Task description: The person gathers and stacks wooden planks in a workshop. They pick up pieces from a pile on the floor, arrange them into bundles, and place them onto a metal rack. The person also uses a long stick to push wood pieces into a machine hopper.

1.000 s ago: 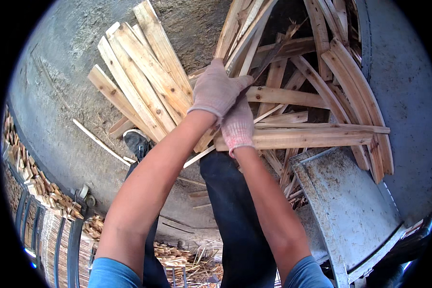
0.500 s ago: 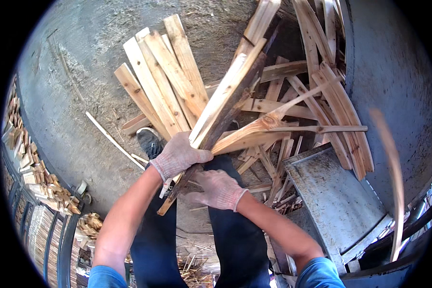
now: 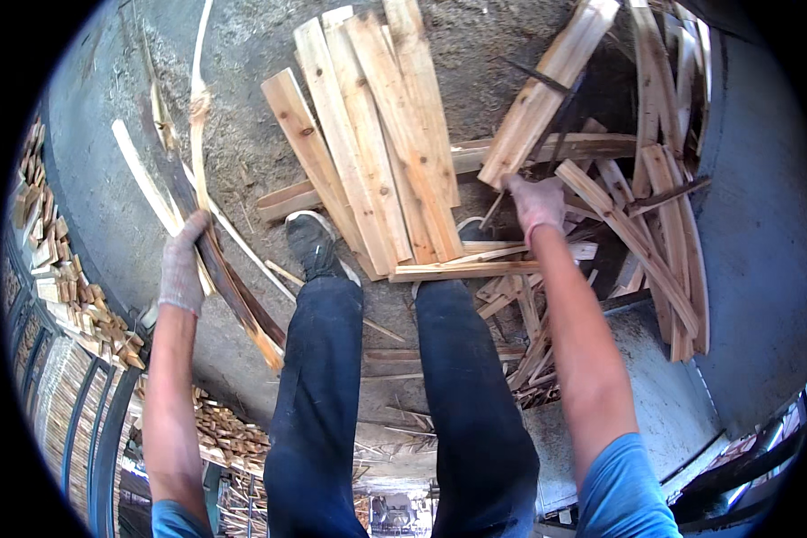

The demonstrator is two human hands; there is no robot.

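floor (image 3: 260,54): grey, dirty | right: grey panel (image 3: 762,224) | lower left: dark bars (image 3: 108,453)

The place looks like a timber workshop or wood yard; rough boards (image 3: 419,170) lie side by side on a dusty, littered floor (image 3: 242,63); a jumbled heap of boards and sticks (image 3: 614,220) sits beside a grey metal sheet (image 3: 668,363); stacked cut wood (image 3: 81,309) lines the left, near dark metal bars (image 3: 108,439).
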